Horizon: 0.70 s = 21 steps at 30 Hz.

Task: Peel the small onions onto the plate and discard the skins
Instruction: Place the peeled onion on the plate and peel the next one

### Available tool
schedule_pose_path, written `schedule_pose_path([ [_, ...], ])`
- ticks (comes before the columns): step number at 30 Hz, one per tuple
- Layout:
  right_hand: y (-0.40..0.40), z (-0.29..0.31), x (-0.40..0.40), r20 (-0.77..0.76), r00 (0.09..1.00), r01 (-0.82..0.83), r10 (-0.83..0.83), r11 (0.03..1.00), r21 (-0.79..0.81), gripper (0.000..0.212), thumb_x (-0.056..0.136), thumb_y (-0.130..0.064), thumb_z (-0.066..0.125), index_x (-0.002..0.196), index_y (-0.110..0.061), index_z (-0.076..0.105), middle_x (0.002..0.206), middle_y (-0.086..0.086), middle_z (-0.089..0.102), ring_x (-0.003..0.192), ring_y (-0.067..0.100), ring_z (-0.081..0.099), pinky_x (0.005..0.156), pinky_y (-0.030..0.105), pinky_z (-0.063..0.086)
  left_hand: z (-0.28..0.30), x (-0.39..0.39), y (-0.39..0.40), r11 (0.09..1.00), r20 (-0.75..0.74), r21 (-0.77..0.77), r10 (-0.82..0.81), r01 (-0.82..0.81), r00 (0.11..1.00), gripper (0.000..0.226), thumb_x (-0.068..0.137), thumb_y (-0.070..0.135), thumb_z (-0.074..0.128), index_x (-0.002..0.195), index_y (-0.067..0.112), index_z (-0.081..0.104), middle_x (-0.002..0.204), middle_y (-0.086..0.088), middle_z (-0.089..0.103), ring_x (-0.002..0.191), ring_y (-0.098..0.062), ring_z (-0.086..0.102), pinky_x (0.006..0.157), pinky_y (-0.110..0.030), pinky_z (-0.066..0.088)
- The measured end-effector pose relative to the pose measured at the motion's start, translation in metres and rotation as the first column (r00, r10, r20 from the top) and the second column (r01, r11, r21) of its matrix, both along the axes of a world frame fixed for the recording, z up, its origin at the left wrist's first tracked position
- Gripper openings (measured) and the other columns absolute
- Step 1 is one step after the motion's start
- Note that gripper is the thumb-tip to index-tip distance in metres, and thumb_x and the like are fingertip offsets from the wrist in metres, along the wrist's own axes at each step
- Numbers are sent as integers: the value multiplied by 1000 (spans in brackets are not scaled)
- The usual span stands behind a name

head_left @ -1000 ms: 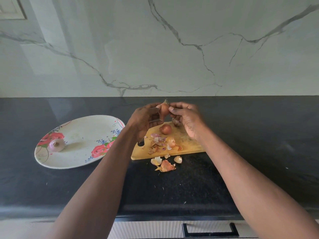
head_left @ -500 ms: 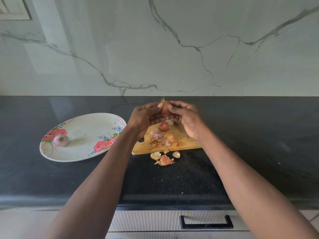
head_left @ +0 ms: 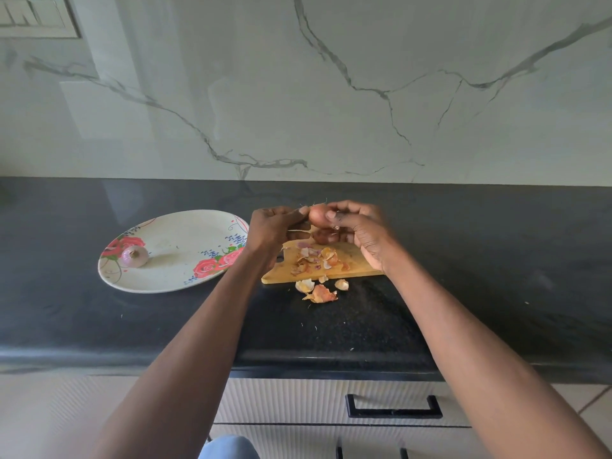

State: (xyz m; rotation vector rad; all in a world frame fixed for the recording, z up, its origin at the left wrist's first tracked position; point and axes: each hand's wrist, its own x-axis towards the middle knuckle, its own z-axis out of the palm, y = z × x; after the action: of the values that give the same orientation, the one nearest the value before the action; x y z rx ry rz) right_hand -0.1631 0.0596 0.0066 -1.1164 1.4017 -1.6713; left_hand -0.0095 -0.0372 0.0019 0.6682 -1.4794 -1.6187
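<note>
We see both hands raised together above the far end of the wooden cutting board point(head_left: 351, 270), sharing one small unpeeled onion point(head_left: 318, 216). The left hand point(head_left: 275, 226) has its fingers curled, thumb and fingertips pinching the onion's left side; whether it also holds a blade we cannot tell. The right hand point(head_left: 359, 226) curls round the onion's right side, with a second onion point(head_left: 326, 236) seemingly tucked under its fingers. The held onion's long axis leans roughly upward and away from us, thin root hairs sticking out at its top toward the back wall.

Loose skins point(head_left: 314, 256) lie scattered on the board, and a few more skins point(head_left: 319, 291) sit on the dark surface just off the board's near edge. Toward the left of the surface lies the floral plate point(head_left: 185, 279), with one peeled onion point(head_left: 134, 256) resting near its left rim, well apart from the hands.
</note>
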Motion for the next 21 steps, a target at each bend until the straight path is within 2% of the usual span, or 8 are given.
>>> schedule_pose_path([
  [2,3,1,-2,-1,1000,-30,30,999,-14,25,88,8,65,105,-9,72,104,16,73,81,28,74,64,28,60,1,1,3,998,-18,19,-61,61,998,11,93,8,68,101,2,71,87,-14,74,80,-27,72,67,-33,61],
  [4,1,0,-4,-78,997,-17,15,1000,-17,34,84,10,68,106,-15,73,112,13,72,97,26,72,81,33,61,2,2,7,989,0,16,-146,146,989,21,93,10,68,112,1,69,100,-18,75,86,-33,74,77,-41,63],
  [6,-1,-2,-3,-170,984,47,-48,999,-12,38,78,6,76,102,-23,73,108,7,75,104,21,70,92,36,57,3,3,10,977,10,14,-211,211,977,20,94,6,65,112,-2,65,102,-23,73,88,-36,74,81,-41,62],
  [8,-3,-3,-4,-153,981,115,-119,993,-34,35,74,2,82,96,-23,73,96,2,77,96,17,71,89,37,57,3,4,7,972,2,51,-229,228,973,21,92,-1,63,112,-5,58,104,-28,72,91,-41,73,82,-41,61],
  [10,-4,-4,-4,-87,984,154,-159,986,-62,27,74,3,81,88,-19,74,88,1,77,90,16,71,84,36,57,2,4,3,967,7,80,-243,241,970,34,89,-3,67,119,-1,52,109,-31,70,98,-48,70,92,-50,58],
  [13,-5,-5,-4,-38,985,165,-167,985,-60,20,78,1,78,85,-18,78,90,6,77,89,17,70,82,37,53,0,1,2,954,7,88,-289,287,957,48,85,-6,69,129,0,50,117,-35,66,108,-54,64,100,-59,51],
  [18,-5,-6,-2,-86,990,106,-109,994,-35,18,81,-4,77,99,-6,78,95,15,77,99,31,72,93,44,56,1,-2,5,963,-28,37,-268,268,963,51,70,-3,73,119,-6,61,119,-31,66,107,-54,64,97,-59,53],
  [21,-3,-4,1,-174,963,188,-204,977,-104,19,77,2,79,84,-15,78,89,8,77,94,29,73,92,47,56,1,-2,5,971,17,9,-239,239,971,51,66,1,80,113,-6,62,116,-32,67,105,-52,66,97,-61,52],
])
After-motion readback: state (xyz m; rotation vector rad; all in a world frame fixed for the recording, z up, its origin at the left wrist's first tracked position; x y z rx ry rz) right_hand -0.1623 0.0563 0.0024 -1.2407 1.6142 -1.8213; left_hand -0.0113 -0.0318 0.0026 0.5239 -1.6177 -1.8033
